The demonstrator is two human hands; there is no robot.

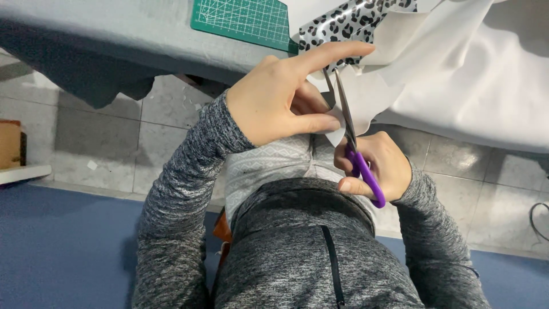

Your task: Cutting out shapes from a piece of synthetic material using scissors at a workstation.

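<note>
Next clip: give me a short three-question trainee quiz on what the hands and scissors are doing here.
1. True or false: the scissors have purple handles and are held in the right hand.
2. What does the left hand pinch?
A. the green cutting mat
B. the white sheet at the blades
C. the leopard-print material
3. Fill in: the green cutting mat lies on the grey ____.

Key
1. True.
2. B; thumb and fingers hold the sheet's edge beside the blades.
3. Table; the mat sits near its edge, next to the leopard-print material.
</note>
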